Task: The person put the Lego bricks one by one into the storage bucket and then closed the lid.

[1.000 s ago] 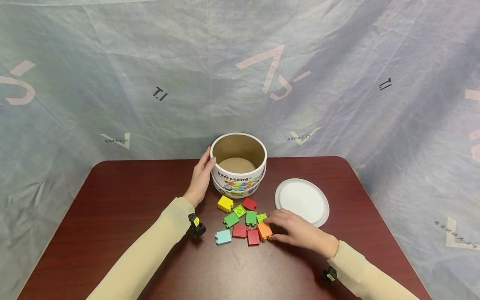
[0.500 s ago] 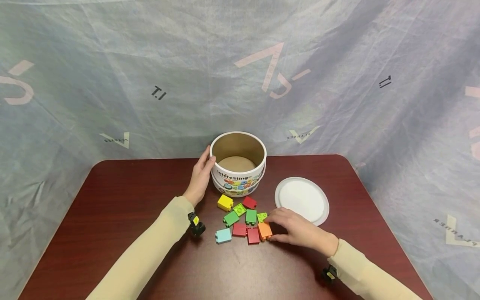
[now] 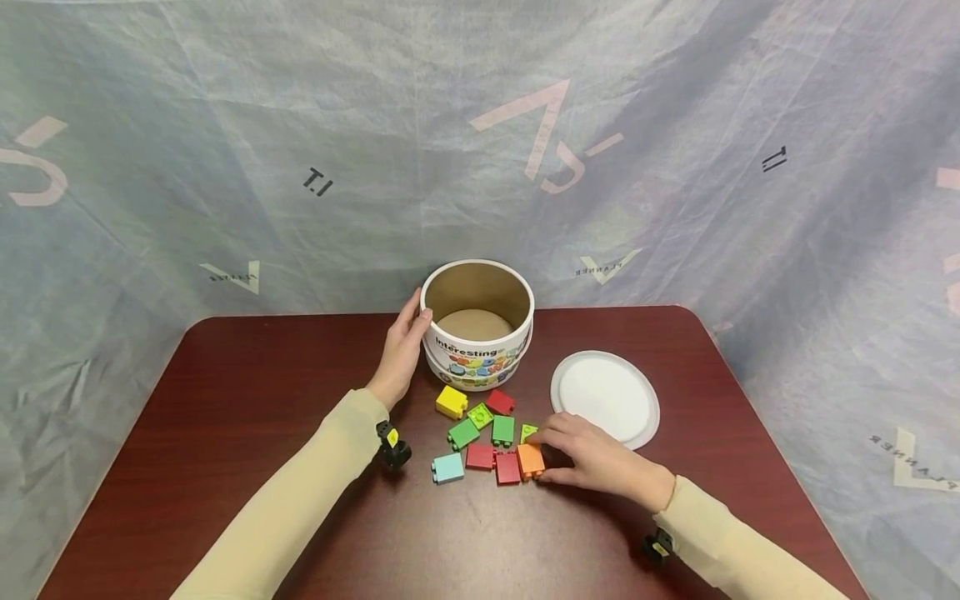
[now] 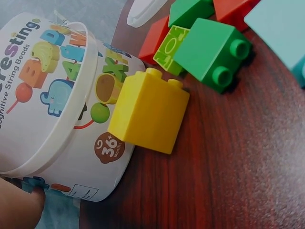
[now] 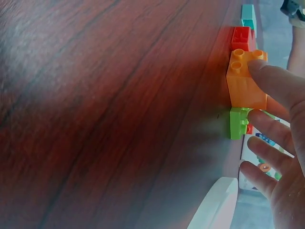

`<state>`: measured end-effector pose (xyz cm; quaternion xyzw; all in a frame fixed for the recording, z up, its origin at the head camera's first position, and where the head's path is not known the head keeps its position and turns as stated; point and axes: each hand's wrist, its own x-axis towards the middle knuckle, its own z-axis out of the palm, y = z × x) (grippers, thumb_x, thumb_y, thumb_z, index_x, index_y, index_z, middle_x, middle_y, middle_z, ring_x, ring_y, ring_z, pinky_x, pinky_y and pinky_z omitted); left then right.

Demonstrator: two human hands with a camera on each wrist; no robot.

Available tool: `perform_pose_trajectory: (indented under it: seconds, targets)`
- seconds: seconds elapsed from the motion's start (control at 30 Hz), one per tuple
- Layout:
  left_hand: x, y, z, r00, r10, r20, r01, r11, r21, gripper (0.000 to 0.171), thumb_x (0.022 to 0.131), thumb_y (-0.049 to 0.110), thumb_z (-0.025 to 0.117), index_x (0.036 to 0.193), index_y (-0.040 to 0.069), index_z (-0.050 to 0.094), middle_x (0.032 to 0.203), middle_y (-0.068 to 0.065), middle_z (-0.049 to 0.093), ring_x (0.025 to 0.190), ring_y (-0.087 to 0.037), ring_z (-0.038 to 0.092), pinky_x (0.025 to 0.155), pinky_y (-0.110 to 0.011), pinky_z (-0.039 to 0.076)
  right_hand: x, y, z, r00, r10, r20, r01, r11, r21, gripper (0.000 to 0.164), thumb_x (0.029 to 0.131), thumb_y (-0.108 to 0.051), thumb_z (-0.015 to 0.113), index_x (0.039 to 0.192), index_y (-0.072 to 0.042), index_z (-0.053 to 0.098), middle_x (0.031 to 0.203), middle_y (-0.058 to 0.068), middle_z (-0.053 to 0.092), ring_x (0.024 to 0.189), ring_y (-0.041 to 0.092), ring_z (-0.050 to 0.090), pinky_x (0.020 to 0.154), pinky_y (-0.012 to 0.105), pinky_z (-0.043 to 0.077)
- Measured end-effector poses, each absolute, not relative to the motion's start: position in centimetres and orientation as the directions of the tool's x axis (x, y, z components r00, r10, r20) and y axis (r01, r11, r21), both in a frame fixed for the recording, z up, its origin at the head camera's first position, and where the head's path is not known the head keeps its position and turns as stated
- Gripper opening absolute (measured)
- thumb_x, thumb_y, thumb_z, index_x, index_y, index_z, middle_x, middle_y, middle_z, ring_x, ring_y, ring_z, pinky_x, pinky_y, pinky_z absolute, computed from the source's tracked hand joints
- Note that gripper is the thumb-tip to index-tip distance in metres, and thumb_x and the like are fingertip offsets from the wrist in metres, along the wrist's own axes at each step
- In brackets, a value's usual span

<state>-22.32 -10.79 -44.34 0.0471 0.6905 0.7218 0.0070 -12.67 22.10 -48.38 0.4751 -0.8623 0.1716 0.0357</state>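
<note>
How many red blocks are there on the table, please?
3: one red block near the bucket, another right of the blue block, a third left of the orange block. The right hand may hide more.

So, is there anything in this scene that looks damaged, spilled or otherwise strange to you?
Nothing looks damaged. The blocks lie jumbled in front of the open bucket, which seems ordinary. One oddity: small lettering on the cloth backdrop appears mirrored, while the bucket's reads normally.

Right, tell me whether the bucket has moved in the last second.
No. In the head view, the bucket keeps its place relative to the table and its back edge; the slight upward shift affects the whole picture, table included.
</note>
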Motion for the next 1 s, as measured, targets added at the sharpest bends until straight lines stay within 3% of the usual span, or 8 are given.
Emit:
perform_pose_trajectory:
  seconds: [0.47, 1.0]
  targets:
    - [-23.2, -10.9, -46.2, -0.993, 0.063, 0.097, 0.095, -0.044, 0.995, 0.061, 0.112, 0.036, 0.048, 0.167, 0.023, 0.025, 0.172, 0.003, 0.023, 0.156, -0.017, 0.025, 0.127, -0.038, 0.021, -13.4, 22.4, -46.4, -0.54, -0.802, 0.255, -0.835, 0.474, -0.28, 0.045, 0.084, -0.025, 0.089, 0.122, -0.008, 0.071, 0.111, -0.001, 0.069, 0.103, 0.015, 0.061, 0.092, 0.038, 0.053]
    - [-23.6, -10.9, -46.3, -0.993, 0.067, 0.093, 0.089, -0.056, 0.994, 0.062, 0.112, 0.03, 0.048, 0.168, 0.019, 0.023, 0.172, 0.001, 0.021, 0.157, -0.018, 0.023, 0.127, -0.037, 0.02, -15.3, 22.4, -42.0, -0.555, -0.767, 0.321, -0.828, 0.475, -0.296, 0.044, 0.082, -0.022, 0.09, 0.121, -0.009, 0.073, 0.114, 0.0, 0.071, 0.108, 0.019, 0.063, 0.097, 0.042, 0.052]
